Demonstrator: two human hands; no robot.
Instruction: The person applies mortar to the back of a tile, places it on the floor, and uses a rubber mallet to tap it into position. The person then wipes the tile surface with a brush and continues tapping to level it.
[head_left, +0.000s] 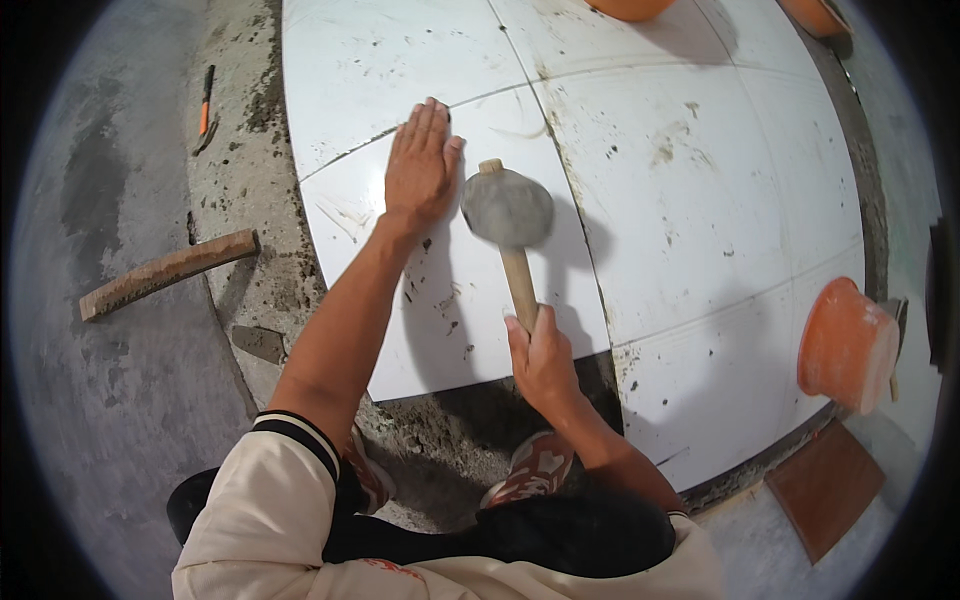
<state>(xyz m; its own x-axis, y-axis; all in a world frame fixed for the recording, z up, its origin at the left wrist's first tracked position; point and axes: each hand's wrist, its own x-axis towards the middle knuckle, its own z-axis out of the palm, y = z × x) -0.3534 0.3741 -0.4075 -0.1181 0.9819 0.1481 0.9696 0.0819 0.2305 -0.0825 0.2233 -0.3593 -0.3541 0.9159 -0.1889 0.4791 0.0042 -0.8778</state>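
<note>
My left hand (420,165) lies flat, fingers extended, on a white floor tile (360,300) smudged with mortar, close to its far edge. My right hand (540,360) grips the wooden handle of a mallet with a grey head (508,205), held over the same tile to the right of my left hand. The mallet casts a shadow on the tile. My feet, in red shoes (525,468), are on rough dark ground below the tile's near edge.
More white tiles (690,160) extend right and beyond. Orange buckets (840,345) sit at right and far edge. A brown tile (820,485) lies lower right. At left are a wooden block (170,270), an orange-handled tool (205,110) and a grey piece (257,343) on concrete.
</note>
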